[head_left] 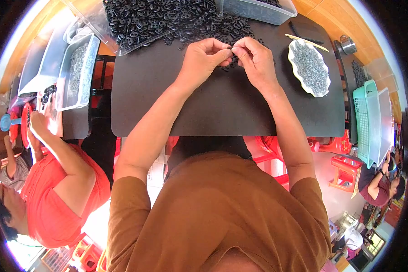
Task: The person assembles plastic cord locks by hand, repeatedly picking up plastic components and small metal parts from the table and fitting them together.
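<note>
Both hands meet above the dark table (213,99), near the heap of small black two-holed plastic pieces (158,22). My left hand (205,59) is closed in a pinch on a small black piece (230,48), mostly hidden by the fingertips. Thumb and forefinger of my right hand (257,62) are pinched together at the same spot, touching the left fingertips. Whatever the right fingers grip is too small and covered to make out. To the right lies a white scalloped dish (320,89) full of tiny grey metal-looking parts (309,65).
A clear plastic bin (258,11) stands at the far edge. Pale sticks (307,41) lie beyond the dish. A green basket (361,115) is at the right. On the left, a person in red (63,195) works by a tub of grey parts (77,72). Red stools (344,170) stand behind.
</note>
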The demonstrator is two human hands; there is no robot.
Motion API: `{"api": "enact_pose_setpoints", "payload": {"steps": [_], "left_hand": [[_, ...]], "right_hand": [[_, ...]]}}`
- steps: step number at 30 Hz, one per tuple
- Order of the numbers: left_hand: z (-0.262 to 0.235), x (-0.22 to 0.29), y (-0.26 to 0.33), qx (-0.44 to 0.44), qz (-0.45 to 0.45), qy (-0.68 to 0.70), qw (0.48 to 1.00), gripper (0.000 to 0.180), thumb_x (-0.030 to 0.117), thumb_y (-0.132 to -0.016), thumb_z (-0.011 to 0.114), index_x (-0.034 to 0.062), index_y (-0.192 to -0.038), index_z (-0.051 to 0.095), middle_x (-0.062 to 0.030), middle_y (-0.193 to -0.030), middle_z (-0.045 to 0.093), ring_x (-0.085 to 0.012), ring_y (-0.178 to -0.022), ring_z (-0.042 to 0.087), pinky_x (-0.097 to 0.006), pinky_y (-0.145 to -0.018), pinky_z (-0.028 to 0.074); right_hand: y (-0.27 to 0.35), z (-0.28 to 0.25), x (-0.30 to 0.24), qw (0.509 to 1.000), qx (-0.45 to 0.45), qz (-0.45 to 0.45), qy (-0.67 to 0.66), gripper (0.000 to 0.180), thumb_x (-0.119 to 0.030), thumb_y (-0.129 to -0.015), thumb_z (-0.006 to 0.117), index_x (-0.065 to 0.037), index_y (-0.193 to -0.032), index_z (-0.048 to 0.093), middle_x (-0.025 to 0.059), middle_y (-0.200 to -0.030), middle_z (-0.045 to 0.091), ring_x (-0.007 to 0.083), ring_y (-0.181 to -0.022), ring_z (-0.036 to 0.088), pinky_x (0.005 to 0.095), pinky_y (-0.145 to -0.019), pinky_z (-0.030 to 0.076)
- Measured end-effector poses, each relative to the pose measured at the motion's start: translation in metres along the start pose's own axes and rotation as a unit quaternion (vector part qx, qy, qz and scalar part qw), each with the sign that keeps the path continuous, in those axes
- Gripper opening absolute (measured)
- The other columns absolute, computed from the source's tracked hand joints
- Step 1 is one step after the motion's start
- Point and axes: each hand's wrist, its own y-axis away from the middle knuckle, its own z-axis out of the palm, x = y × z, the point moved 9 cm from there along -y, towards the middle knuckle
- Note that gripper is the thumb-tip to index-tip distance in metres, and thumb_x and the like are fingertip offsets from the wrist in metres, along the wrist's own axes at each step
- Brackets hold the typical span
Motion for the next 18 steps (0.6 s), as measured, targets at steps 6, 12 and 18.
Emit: {"api": "enact_pose_setpoints", "payload": {"steps": [6,12,18], "left_hand": [[0.0,-0.004,-0.002,0.006,-0.005,0.015,1.0,0.009,0.009,-0.089,0.068,0.0007,-0.093,0.067,-0.0052,-0.086,0.068,-0.0093,-0.075,0.065,-0.022,-0.069,0.054],[-0.002,-0.005,0.0,0.016,-0.007,0.062,0.998,0.009,0.01,-0.089,0.068,0.0039,-0.096,0.069,-0.0035,-0.087,0.069,-0.0097,-0.078,0.066,-0.022,-0.072,0.055],[0.004,-0.004,0.002,-0.04,-0.018,0.061,0.997,0.015,0.011,-0.092,0.065,0.0037,-0.104,0.068,-0.0055,-0.092,0.069,-0.0117,-0.083,0.066,-0.023,-0.075,0.055]], "right_hand": [[0.0,0.002,0.018,0.998,-0.023,0.045,-0.038,0.009,-0.011,-0.091,0.063,-0.002,-0.092,0.061,0.0036,-0.076,0.063,0.0097,-0.062,0.059,0.0244,-0.057,0.048],[0.0,0.001,0.025,0.98,-0.02,0.091,-0.176,0.013,-0.008,-0.087,0.069,-0.004,-0.098,0.065,-0.0004,-0.08,0.065,0.0055,-0.07,0.058,0.0207,-0.064,0.049],[-0.002,-0.01,0.014,0.995,-0.016,0.018,-0.095,0.007,-0.001,-0.084,0.068,-0.003,-0.091,0.067,0.0,-0.085,0.065,0.0064,-0.072,0.059,0.0204,-0.063,0.047]]}}
